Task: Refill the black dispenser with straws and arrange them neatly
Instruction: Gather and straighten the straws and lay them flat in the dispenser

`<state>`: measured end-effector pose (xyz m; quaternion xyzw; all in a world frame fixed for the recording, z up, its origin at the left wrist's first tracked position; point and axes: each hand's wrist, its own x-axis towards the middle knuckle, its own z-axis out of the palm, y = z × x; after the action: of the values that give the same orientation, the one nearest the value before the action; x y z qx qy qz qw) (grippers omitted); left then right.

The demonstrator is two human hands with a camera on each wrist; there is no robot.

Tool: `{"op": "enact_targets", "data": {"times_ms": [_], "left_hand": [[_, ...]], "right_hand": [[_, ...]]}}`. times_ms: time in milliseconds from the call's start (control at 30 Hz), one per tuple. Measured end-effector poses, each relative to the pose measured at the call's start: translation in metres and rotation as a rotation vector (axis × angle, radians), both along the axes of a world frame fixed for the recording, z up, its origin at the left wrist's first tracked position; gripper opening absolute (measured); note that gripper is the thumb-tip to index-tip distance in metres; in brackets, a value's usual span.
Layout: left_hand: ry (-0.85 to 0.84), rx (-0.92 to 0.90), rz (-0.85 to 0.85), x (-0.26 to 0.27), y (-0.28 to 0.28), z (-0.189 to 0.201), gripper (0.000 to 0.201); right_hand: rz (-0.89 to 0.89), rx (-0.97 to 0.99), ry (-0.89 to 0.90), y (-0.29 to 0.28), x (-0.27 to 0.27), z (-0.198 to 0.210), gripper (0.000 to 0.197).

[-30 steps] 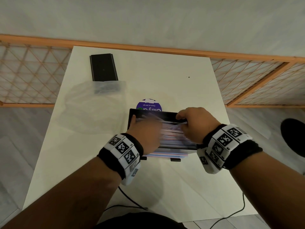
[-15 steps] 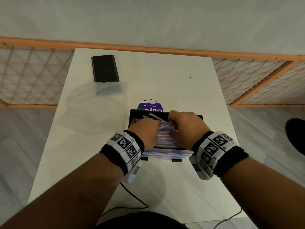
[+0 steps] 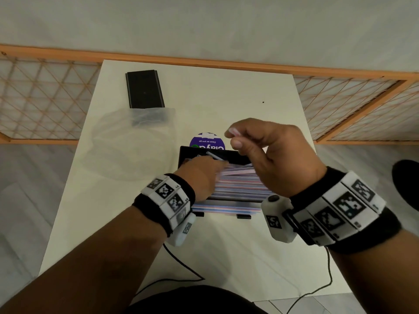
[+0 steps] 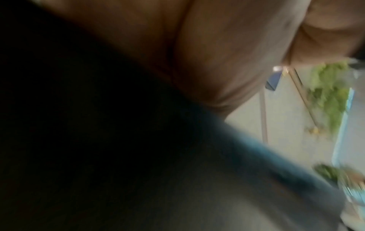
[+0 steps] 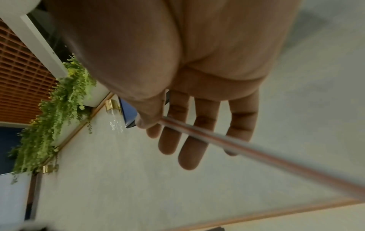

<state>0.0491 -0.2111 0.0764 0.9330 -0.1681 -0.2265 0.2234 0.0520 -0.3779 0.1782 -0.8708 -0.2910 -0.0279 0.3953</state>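
The black dispenser [image 3: 191, 152] stands mid-table, filled with pink, blue and white striped straws [image 3: 240, 186]; more straws lie in its front tray [image 3: 224, 209]. My left hand [image 3: 201, 175] rests on the left end of the stack, fingers hidden behind its back; a grey straw [image 3: 214, 155] juts up just beyond it. The left wrist view is dark and blurred. My right hand [image 3: 233, 138] hovers above the dispenser's right half. In the right wrist view, thumb and forefinger pinch one striped straw [image 5: 237, 150], the other fingers [image 5: 205, 129] straight.
A flat black lid [image 3: 145, 90] lies at the back left, partly under a clear plastic bag [image 3: 131, 141]. A round purple label [image 3: 207, 142] sits behind the dispenser. Cables [image 3: 181, 264] trail over the white table [image 3: 238, 98] near edge. An orange lattice fence [image 3: 45, 103] flanks it.
My right hand has lifted off the stack and risen above the dispenser with one straw pinched. My left hand stays on the left end of the straws.
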Motion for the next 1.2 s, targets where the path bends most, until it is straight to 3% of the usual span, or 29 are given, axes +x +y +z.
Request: {"op": "enact_targets", "data": {"times_ms": [67,167,233,400,533,667,733,800,867,933,1033,1100,1167,1200], "left_hand": [[-0.028,-0.249,0.134,-0.001,0.011,0.016,0.041],[0.012,-0.787,0.516,0.001,0.037,0.038,0.033],[0.028,-0.972,0.657,0.002,0.049,0.042,0.033],[-0.184,-0.685,0.533,-0.014,0.049,0.026,0.044],[-0.253,-0.439,0.295,-0.026,0.044,0.012,0.024],[-0.261,-0.304,0.092,-0.023,0.037,0.01,0.048],[-0.213,-0.257,0.003,-0.018,0.032,0.007,0.054],[-0.207,-0.238,-0.048,-0.014,0.027,0.002,0.051],[-0.302,-0.352,0.037,-0.015,0.023,-0.001,0.04],[-0.478,-0.416,0.196,-0.014,0.02,-0.004,0.038],[-0.61,-0.408,0.345,-0.013,0.02,-0.002,0.034],[-0.656,-0.487,0.5,-0.017,0.026,0.004,0.018],[-0.587,-0.536,0.865,-0.02,0.047,-0.008,0.004],[-0.46,-0.52,1.083,-0.018,0.062,-0.02,0.004]], "right_hand": [[0.047,0.017,0.056,0.006,-0.003,-0.012,0.019],[0.015,-0.061,0.09,0.014,-0.012,-0.049,0.024],[0.026,-0.177,0.121,0.024,-0.019,-0.069,0.031],[-0.018,-0.396,0.194,0.024,-0.024,-0.08,0.066],[-0.068,-0.83,0.294,-0.008,-0.023,-0.082,0.117],[-0.087,-0.837,0.357,-0.013,-0.026,-0.092,0.103],[-0.13,-0.784,0.219,-0.009,-0.03,-0.085,0.091],[-0.136,-0.602,0.003,-0.003,-0.041,-0.078,0.061],[-0.093,-0.458,-0.097,0.006,-0.056,-0.075,0.028],[-0.033,-0.513,-0.019,0.014,-0.074,-0.076,0.017],[0.042,-0.795,0.387,0.01,-0.093,-0.1,0.03],[-0.04,-0.879,0.588,-0.004,-0.098,-0.124,0.036],[-0.226,-0.858,0.707,-0.028,-0.099,-0.148,0.038],[-0.34,-0.83,0.755,-0.04,-0.098,-0.156,0.038]]}}
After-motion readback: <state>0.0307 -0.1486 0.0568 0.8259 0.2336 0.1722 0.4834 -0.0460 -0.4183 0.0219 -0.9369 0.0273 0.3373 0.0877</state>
